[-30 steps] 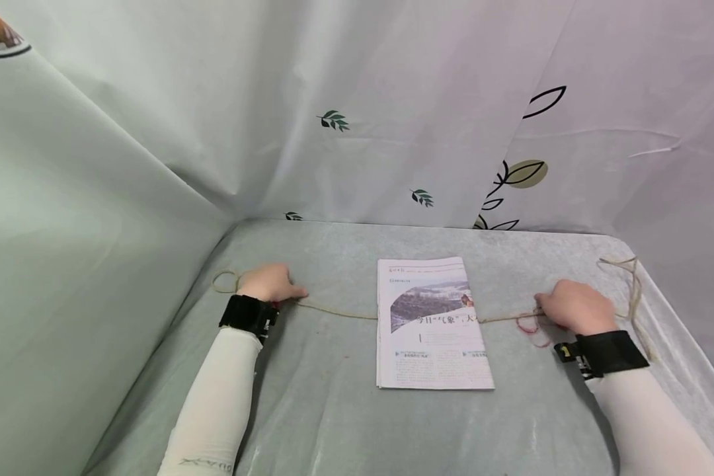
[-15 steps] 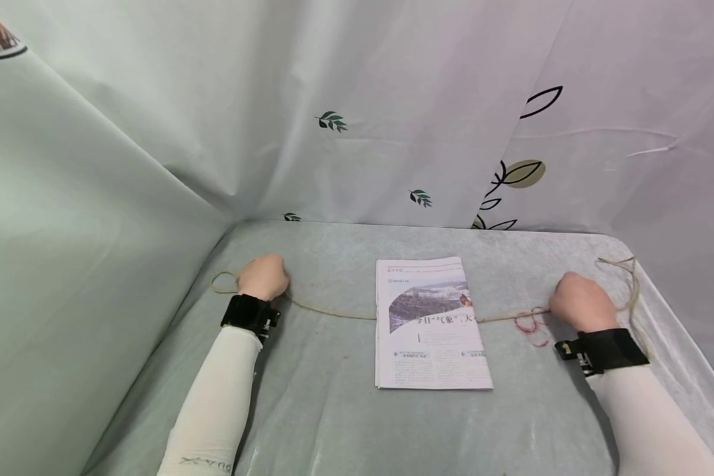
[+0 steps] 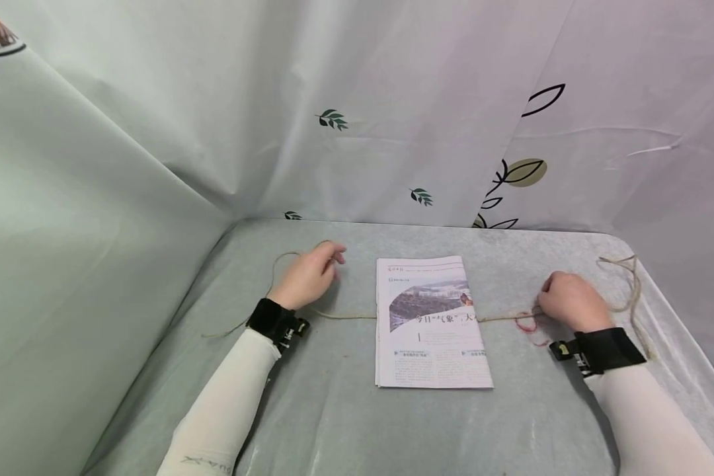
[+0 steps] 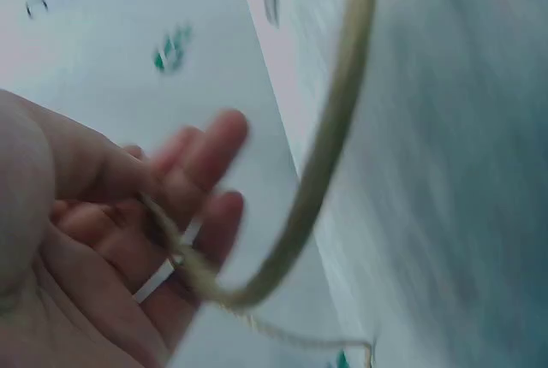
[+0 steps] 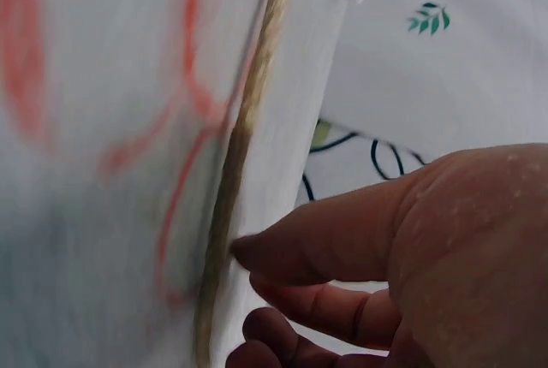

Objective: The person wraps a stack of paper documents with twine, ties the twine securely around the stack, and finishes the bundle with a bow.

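Note:
A folded newspaper (image 3: 428, 337) lies on the table with a length of tan twine (image 3: 345, 317) running beneath it to both sides. Raised to the left of the paper, my left hand (image 3: 311, 274) pinches the twine between thumb and fingers; in the left wrist view the twine (image 4: 321, 158) bends in a loop out of that grip. On the right, my right hand (image 3: 577, 303) is low over the table beside the twine. In the right wrist view its thumb and loosely bent fingers (image 5: 317, 235) are close beside the twine (image 5: 244, 128), which does not pass between them.
Thin red string (image 3: 528, 324) lies in loose curls beside the right hand. More twine (image 3: 635, 291) is bunched near the table's right edge. A grey-white cover (image 3: 333, 423) spreads over the table, and patterned white sheets (image 3: 369, 165) hang behind and at the sides.
My left hand has lifted and moved right and away from me, drawing its end of the twine along into a wider curve. The right hand has shifted only slightly.

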{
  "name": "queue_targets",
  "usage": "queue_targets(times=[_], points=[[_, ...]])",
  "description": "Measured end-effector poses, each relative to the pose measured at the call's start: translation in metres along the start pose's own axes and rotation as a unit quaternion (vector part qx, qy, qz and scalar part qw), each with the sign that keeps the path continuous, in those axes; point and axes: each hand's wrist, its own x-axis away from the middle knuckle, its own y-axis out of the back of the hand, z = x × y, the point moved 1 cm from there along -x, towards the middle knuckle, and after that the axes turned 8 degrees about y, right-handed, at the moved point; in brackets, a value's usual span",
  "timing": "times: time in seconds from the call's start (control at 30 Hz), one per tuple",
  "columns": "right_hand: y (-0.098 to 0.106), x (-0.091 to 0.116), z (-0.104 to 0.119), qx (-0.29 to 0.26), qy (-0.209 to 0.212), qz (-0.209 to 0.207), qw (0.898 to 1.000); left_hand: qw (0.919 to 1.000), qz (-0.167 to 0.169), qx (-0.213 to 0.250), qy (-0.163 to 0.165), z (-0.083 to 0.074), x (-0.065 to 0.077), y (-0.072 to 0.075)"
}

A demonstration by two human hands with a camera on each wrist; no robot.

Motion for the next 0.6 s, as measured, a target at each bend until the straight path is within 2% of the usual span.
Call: queue_targets(times=[0.17, 0.27, 0.37, 0.6], points=[[-0.010, -0.001, 0.015, -0.024, 0.032, 0.008, 0.999, 0.9951, 0.028, 0.012, -0.094, -0.036, 0.008, -0.016], [-0.015, 0.000, 0.026, -0.034, 0.045, 0.010, 0.998, 0.9891, 0.051, 0.038, -0.133, -0.050, 0.013, -0.026], [-0.019, 0.000, 0.036, -0.028, 0.052, 0.009, 0.998, 0.9853, 0.061, 0.056, -0.149, -0.057, 0.017, -0.033], [-0.027, -0.003, 0.053, -0.016, 0.077, -0.022, 0.997, 0.9841, 0.051, 0.082, -0.149, -0.057, 0.021, -0.041]])
